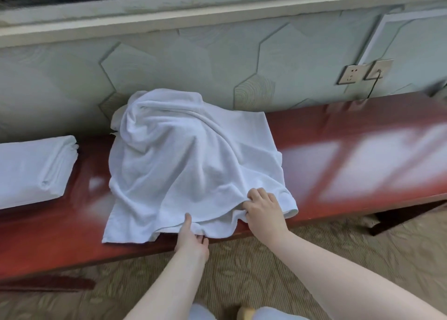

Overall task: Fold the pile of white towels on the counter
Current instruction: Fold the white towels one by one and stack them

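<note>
A heap of crumpled white towels [183,157] lies in the middle of the glossy red-brown counter [350,164], bunched high against the wall. The top towel drapes down to the counter's front edge. My left hand [192,239] pinches that towel's front hem, thumb on top and fingers underneath. My right hand [263,210] grips a fold of the same towel near its front right corner, fingers curled into the cloth. A folded white towel stack [33,172] rests at the counter's left end.
The wall with hexagon-patterned covering [169,60] runs right behind the counter. Two sockets [362,74] with a dark cable sit on the wall at the right. Patterned carpet [242,271] lies below the counter's front edge. A dark furniture leg [396,218] stands at the right.
</note>
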`<action>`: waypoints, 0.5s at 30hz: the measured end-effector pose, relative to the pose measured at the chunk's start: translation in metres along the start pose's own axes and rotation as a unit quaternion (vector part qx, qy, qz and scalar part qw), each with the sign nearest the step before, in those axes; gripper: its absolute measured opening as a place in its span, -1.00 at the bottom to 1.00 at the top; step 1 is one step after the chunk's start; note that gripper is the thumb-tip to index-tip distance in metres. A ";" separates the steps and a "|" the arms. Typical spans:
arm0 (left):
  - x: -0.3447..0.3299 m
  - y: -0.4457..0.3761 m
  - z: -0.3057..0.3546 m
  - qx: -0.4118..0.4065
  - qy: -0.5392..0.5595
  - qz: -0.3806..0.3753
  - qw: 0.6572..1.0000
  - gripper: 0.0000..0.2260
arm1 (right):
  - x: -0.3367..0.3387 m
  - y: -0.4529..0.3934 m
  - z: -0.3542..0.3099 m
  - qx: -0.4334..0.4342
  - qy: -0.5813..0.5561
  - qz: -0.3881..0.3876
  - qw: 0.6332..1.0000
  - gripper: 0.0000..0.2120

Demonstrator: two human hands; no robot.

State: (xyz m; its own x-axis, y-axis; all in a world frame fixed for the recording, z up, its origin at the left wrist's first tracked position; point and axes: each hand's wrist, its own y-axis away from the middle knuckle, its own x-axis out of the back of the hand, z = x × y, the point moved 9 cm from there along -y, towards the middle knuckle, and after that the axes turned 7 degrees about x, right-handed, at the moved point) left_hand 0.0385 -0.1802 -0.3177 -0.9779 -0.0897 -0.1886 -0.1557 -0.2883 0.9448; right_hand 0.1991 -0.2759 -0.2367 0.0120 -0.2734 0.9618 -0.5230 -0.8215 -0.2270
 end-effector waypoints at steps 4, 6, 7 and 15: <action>0.004 -0.009 -0.002 -0.002 -0.036 0.046 0.998 -0.60 | -0.007 0.010 0.001 -0.028 -0.031 -0.001 0.999 -0.87; 0.013 -0.016 0.003 -0.022 -0.074 0.066 0.995 -0.67 | 0.000 0.010 -0.010 -0.002 -0.066 0.041 0.997 -0.84; 0.017 -0.018 0.005 -0.029 -0.103 0.072 0.992 -0.70 | 0.005 0.008 -0.017 0.017 -0.073 0.063 0.995 -0.84; -0.001 -0.022 -0.003 -0.014 -0.301 -0.041 0.953 -0.74 | -0.041 -0.032 -0.072 0.112 0.044 -0.140 0.983 -0.73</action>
State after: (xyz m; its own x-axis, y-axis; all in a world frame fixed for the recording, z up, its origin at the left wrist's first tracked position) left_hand 0.0432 -0.1770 -0.3398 -0.8663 0.4951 -0.0661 -0.2405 -0.2973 0.9240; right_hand 0.1540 -0.2028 -0.2575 0.0503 0.0149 0.9986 -0.3091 -0.9505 0.0298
